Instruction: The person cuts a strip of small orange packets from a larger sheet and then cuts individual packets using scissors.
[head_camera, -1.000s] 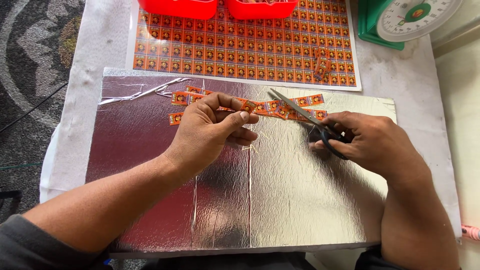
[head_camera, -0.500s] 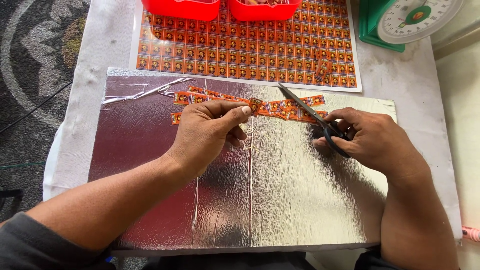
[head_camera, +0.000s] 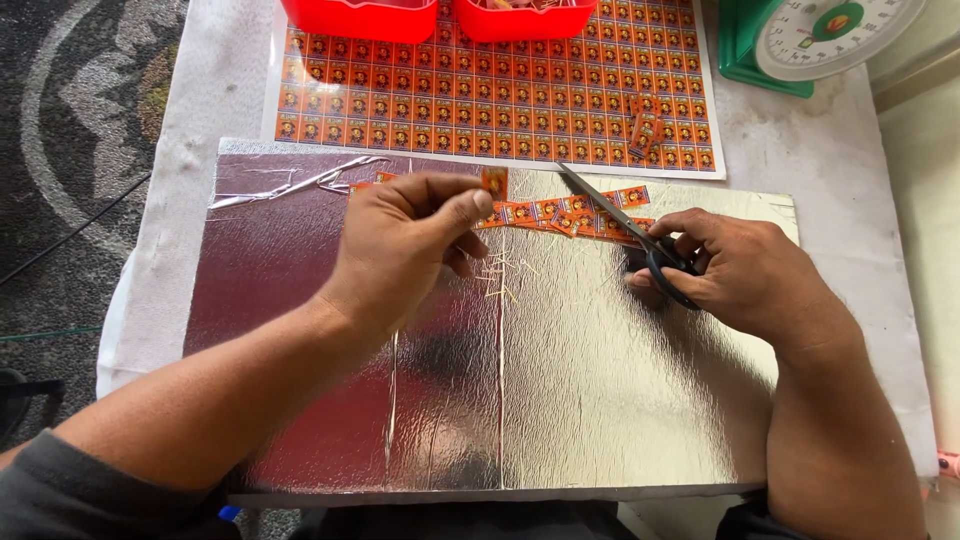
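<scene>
Left hand (head_camera: 400, 245) has lifted off the label strip since half a second ago, now pinching one small orange square label (head_camera: 494, 182) between thumb and forefinger, held upright just above the strip; other fingers curled in. Right hand (head_camera: 745, 275) barely shifted, fingers closed through the black handles of the scissors (head_camera: 628, 232), blades shut as far as I can tell, tip pointing up-left over the strip. Strip of cut orange labels (head_camera: 570, 212) lies across the top of the silver foil board (head_camera: 560, 400), between the two hands, with thin paper slivers (head_camera: 500, 275) just below it. Behind the board: big uncut sheet of orange square labels (head_camera: 480, 100) in a grid, flat on the white table. Two red trays (head_camera: 365, 18) at the sheet's far edge. Green weighing scale with white dial (head_camera: 820, 35) at top right
</scene>
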